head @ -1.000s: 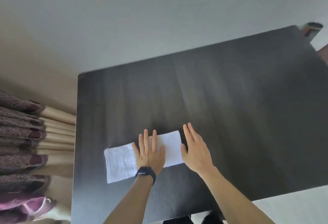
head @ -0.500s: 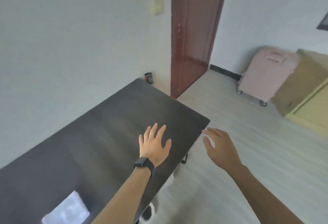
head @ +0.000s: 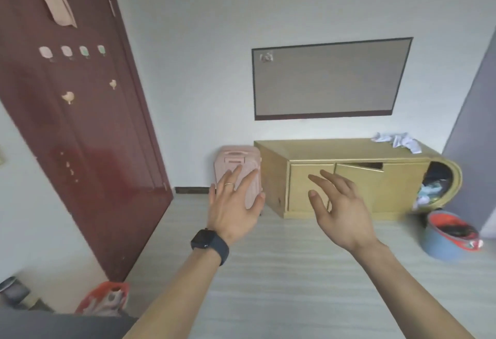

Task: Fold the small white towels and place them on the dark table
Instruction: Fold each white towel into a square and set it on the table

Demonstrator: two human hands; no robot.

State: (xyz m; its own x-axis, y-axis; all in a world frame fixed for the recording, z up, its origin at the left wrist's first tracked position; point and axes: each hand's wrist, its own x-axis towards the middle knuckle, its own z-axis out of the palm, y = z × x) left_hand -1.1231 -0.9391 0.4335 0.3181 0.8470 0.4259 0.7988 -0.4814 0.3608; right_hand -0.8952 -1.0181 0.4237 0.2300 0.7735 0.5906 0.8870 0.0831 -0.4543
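Observation:
My left hand (head: pixel 234 204), with a black watch on the wrist, is raised in the air with fingers spread and holds nothing. My right hand (head: pixel 339 210) is raised beside it, fingers relaxed and empty. Only a corner of the dark table (head: pixel 53 325) shows at the bottom left. A crumpled pile of white cloth (head: pixel 396 141) lies on top of the yellow cabinet (head: pixel 349 177) across the room. The folded towel is out of view.
A dark red door (head: pixel 80 124) stands at the left. A pink suitcase (head: pixel 239 169) sits beside the cabinet. A blue and red basin (head: pixel 451 236) is on the floor at right. A red bag (head: pixel 104 298) lies near the table corner.
My view has swung right, away from the table and the folded towel. Both hands have lifted off the towel and now hang open in the air facing the cabinet.

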